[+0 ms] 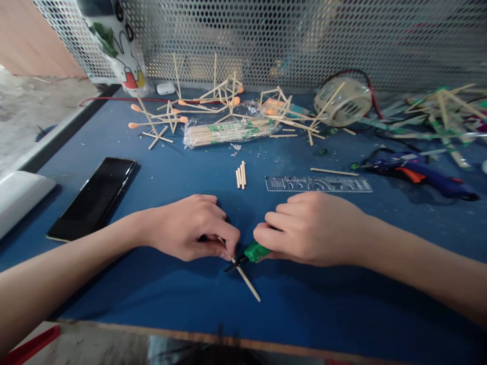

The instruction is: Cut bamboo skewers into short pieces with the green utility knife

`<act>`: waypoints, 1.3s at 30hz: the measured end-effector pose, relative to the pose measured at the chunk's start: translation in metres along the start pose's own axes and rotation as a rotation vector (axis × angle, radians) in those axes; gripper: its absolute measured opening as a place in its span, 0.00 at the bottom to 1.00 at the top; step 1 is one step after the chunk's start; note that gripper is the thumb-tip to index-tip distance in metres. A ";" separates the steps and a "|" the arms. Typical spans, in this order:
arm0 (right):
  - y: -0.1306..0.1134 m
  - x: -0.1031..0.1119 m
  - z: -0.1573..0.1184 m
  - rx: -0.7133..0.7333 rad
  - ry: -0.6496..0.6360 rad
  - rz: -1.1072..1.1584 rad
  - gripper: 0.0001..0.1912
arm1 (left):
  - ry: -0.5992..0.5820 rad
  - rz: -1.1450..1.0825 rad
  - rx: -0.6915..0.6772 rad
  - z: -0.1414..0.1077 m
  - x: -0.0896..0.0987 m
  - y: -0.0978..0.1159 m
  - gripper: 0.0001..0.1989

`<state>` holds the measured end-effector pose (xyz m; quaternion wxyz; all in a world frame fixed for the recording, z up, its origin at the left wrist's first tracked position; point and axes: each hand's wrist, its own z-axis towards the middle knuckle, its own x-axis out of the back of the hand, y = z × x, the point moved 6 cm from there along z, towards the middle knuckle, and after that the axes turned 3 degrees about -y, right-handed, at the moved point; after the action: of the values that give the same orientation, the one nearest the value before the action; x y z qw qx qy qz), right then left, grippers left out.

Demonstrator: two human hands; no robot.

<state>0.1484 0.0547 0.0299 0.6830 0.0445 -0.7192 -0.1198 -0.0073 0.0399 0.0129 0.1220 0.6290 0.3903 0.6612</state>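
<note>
at far left lies a smooth white plastic case (25,200), its corner rounded; next is a glossy black smartphone (95,197), a flat slab lying askew. behind stands a cylindrical bottle (125,56) printed with a cartoon rabbit. the left hand (194,228) is curled, thumb and forefinger pinching a thin wooden stick (249,284) that slants down over the matte blue tabletop (171,299). farther back, pale sticks fill a crinkly clear packet (228,133), and short cut pieces (241,176) lie side by side. a utility knife (256,251) with a green handle sets its dark blade across the stick, just beside the left fingertips; the right hand (319,230) wraps that handle in closed fingers. beyond are a transparent ruler (319,184) with cut-out shapes, a ribbed translucent tub (342,101) and, rightmost, a blue glue gun (418,170) with an orange trigger.
</note>
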 end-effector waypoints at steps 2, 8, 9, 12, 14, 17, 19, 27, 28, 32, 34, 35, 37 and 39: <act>0.000 -0.001 -0.001 0.035 0.058 -0.005 0.18 | 0.006 -0.004 0.005 0.000 0.000 0.000 0.05; 0.004 -0.002 -0.001 0.029 0.164 -0.033 0.20 | -0.002 0.004 0.012 0.000 0.001 0.001 0.05; 0.004 -0.002 -0.002 0.032 0.165 -0.034 0.20 | -0.002 0.005 0.012 0.000 0.001 0.001 0.05; 0.002 -0.004 -0.002 0.073 0.143 -0.009 0.20 | 0.000 -0.005 0.011 0.000 0.001 0.001 0.06; 0.001 -0.004 -0.002 0.068 0.144 -0.008 0.20 | 0.000 -0.003 0.008 0.000 0.001 0.002 0.06; -0.001 -0.002 -0.002 0.013 0.164 -0.054 0.19 | 0.000 0.020 0.004 0.000 0.001 0.001 0.05; -0.002 -0.001 -0.002 0.017 0.157 -0.064 0.19 | 0.004 0.019 0.005 0.000 0.002 0.000 0.05; -0.003 0.001 -0.002 0.010 0.151 -0.057 0.18 | 0.010 0.022 -0.009 -0.001 0.001 0.000 0.05; -0.004 0.000 -0.002 0.024 0.146 -0.053 0.18 | 0.008 0.020 -0.004 -0.001 0.001 0.000 0.05; -0.005 -0.001 -0.003 0.047 0.141 -0.047 0.19 | -0.007 0.006 0.001 -0.001 0.001 0.001 0.05; -0.003 -0.002 -0.002 0.011 0.150 -0.065 0.19 | -0.014 0.009 -0.002 -0.001 0.001 0.001 0.05; -0.002 -0.003 -0.002 0.004 0.151 -0.069 0.19 | -0.015 0.010 0.000 -0.001 0.001 0.001 0.05; -0.003 -0.005 -0.001 0.036 0.142 -0.050 0.19 | -0.010 0.001 0.004 -0.001 0.001 0.001 0.05; -0.003 -0.007 0.000 0.074 0.132 -0.025 0.20 | -0.008 -0.012 0.003 -0.001 0.001 0.001 0.06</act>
<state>0.1489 0.0533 0.0225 0.7251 0.0865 -0.6760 -0.0984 -0.0081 0.0394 0.0143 0.1267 0.6296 0.3947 0.6571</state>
